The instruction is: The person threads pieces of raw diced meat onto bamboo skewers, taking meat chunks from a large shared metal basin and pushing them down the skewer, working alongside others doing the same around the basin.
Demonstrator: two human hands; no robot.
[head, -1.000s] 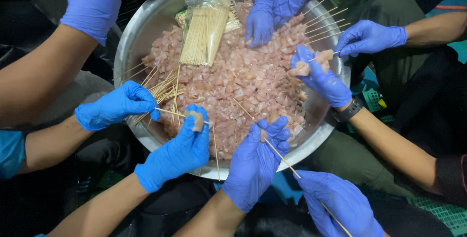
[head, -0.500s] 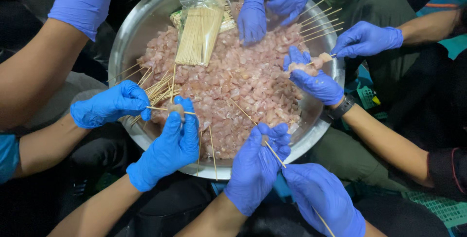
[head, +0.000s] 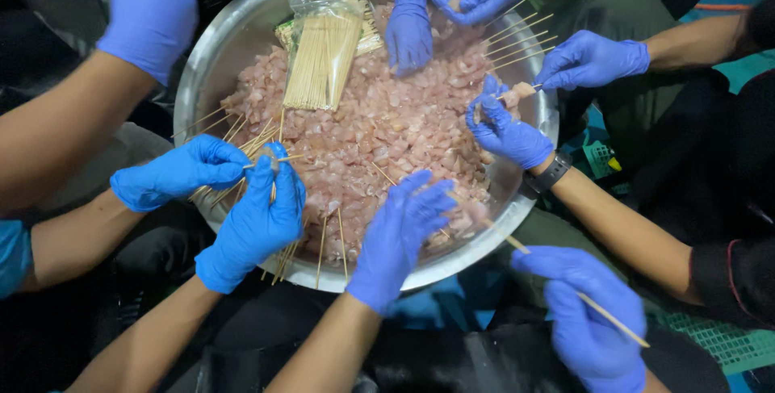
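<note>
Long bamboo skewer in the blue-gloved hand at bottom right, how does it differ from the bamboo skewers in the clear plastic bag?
The long bamboo skewer is a single stick; the bagged bamboo skewers form a tight bundle. The single one is gripped slantwise by the right hand, crossing the round metal bowl's near rim; the bagged ones lie untouched on the pink meat pieces. Both are thin, pale wood.
</note>
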